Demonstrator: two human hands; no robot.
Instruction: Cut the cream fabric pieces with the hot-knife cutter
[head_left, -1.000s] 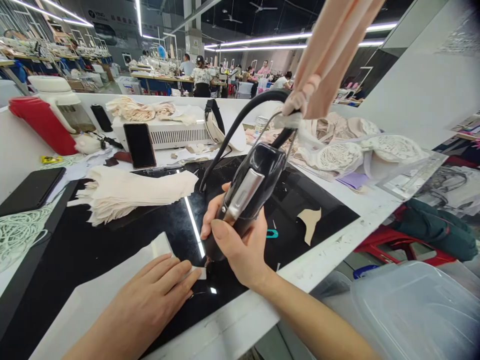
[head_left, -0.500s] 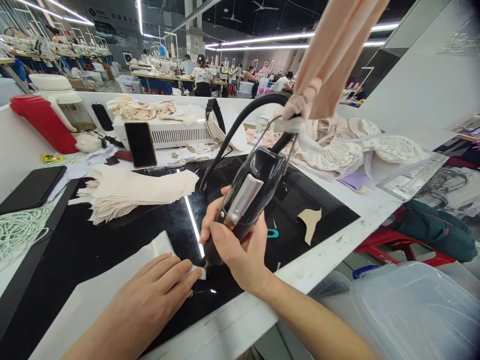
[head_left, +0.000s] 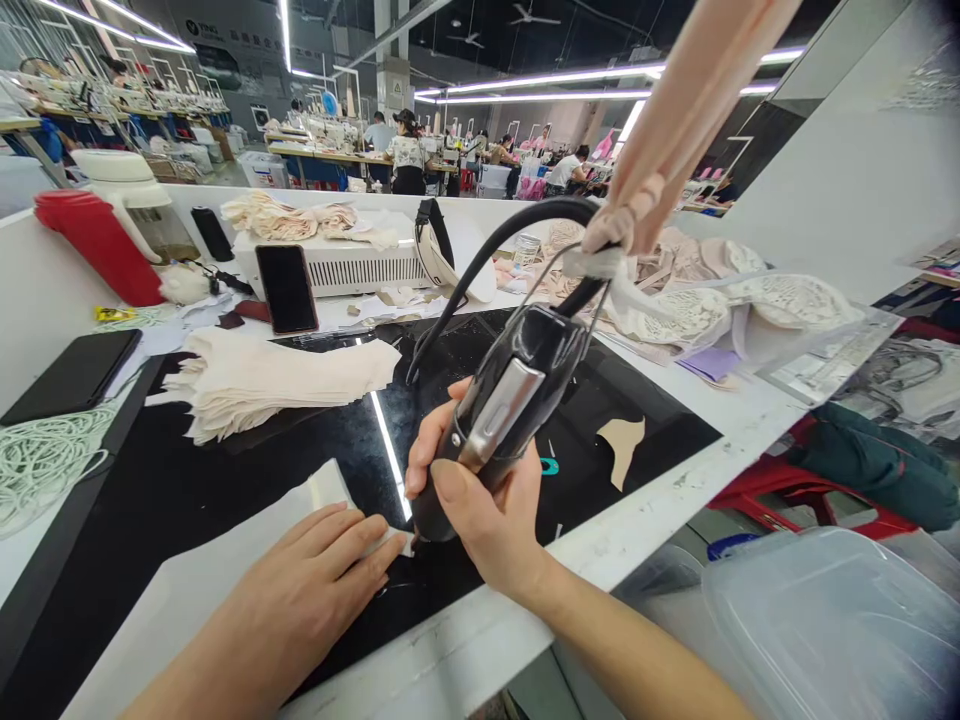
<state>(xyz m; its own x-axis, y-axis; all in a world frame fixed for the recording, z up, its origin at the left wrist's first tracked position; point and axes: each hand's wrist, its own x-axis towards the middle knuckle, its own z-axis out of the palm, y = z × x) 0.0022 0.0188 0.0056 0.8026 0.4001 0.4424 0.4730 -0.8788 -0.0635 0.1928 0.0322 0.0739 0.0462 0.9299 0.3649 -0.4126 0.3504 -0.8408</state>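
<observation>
My right hand (head_left: 487, 500) is wrapped round a black corded hand tool (head_left: 517, 360) with a silver lever on its upper side, the thumb lying below the lever. The tool leans, and its narrow tip touches or nearly touches the edge of a white fabric piece (head_left: 217, 570). My left hand (head_left: 300, 590) lies flat on that fabric, fingers stretched out and pressing it to the black glossy board (head_left: 360, 660), fingertips just left of the tip. Peach fabric strips (head_left: 667, 130) are knotted to the tool's top end, where the black cord (head_left: 495, 240) also comes out.
A stack of cream cut fabric (head_left: 277, 380) lies on the board's far left. A beige scrap (head_left: 622, 448) and a small teal item (head_left: 550, 466) lie to the right. Behind stand a phone (head_left: 286, 290) and a white vented box (head_left: 360, 270). Lace bra cups (head_left: 787, 300) are piled at the right.
The tool and my right hand have shifted slightly to the right, and the hanging strips with them. My left hand stays flat on the white fabric. The whole view has moved a little.
</observation>
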